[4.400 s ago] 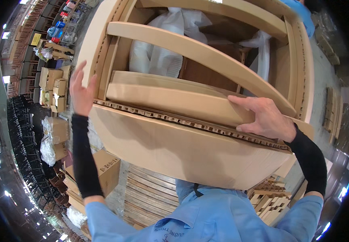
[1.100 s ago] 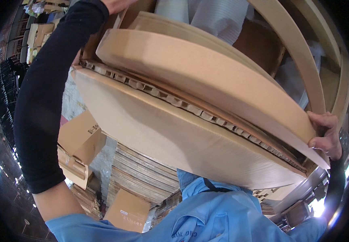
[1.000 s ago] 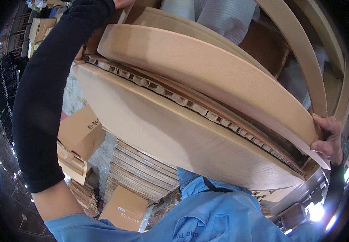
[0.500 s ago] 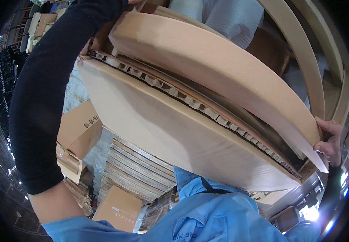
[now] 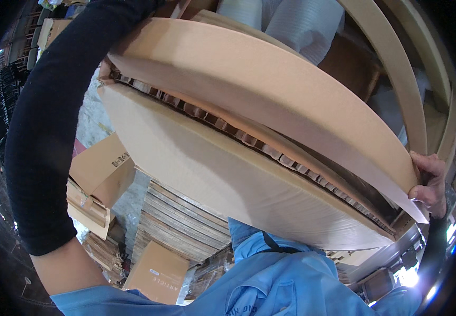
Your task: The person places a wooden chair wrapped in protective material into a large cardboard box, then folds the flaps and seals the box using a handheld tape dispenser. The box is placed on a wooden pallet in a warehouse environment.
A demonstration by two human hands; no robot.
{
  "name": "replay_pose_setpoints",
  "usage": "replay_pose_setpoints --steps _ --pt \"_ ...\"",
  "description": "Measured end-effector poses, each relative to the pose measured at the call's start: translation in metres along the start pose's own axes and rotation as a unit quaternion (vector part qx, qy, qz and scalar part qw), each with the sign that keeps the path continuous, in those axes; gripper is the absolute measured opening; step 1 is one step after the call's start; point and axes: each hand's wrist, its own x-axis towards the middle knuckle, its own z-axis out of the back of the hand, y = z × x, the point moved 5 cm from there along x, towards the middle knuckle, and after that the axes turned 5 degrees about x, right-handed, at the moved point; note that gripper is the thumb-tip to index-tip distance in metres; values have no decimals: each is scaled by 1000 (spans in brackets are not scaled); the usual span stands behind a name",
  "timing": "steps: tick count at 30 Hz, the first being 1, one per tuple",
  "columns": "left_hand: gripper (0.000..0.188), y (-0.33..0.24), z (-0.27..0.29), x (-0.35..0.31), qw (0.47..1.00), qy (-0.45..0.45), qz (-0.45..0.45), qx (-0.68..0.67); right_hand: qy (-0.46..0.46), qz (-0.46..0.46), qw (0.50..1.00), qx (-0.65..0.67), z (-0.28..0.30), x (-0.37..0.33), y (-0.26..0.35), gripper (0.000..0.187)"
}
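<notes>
A large brown cardboard box (image 5: pixel 222 179) fills the middle of the view, tilted down to the right. A long cardboard flap (image 5: pixel 259 89) lies over its top, with a corrugated honeycomb liner (image 5: pixel 270 150) showing between flap and box wall. My right hand (image 5: pixel 429 181) grips the flap's right end at the box corner. My left arm in a black sleeve (image 5: pixel 54 131) reaches up along the box's left side; the left hand itself is out of the picture at the top. White foam wrapping (image 5: pixel 291 21) lies inside the box.
Below the box stands a stack of flattened cardboard sheets (image 5: pixel 178 226). Smaller brown cartons (image 5: pixel 101 168) sit to the left and another carton (image 5: pixel 157 271) lies lower down on the concrete floor. Cardboard frame pieces (image 5: pixel 396 84) curve at the upper right.
The view has closed in on the box since 4.4 s ago. My left arm has reached higher along the left side and my right hand has slid to the flap's right end.
</notes>
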Motion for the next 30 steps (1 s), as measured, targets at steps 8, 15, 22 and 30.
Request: replay_pose_setpoints --steps 8,15,22,30 --pt "45 -2 -10 5 1000 9 3 7 18 -55 998 22 -41 9 -9 75" --pt "49 -1 -43 7 997 64 -2 51 17 106 986 -125 -76 17 11 63" --pt "72 26 56 2 986 -36 3 -166 -5 178 981 -78 -84 19 0 57" --pt "71 -36 -62 -119 978 7 -163 -126 13 152 987 -46 -106 42 -27 59"
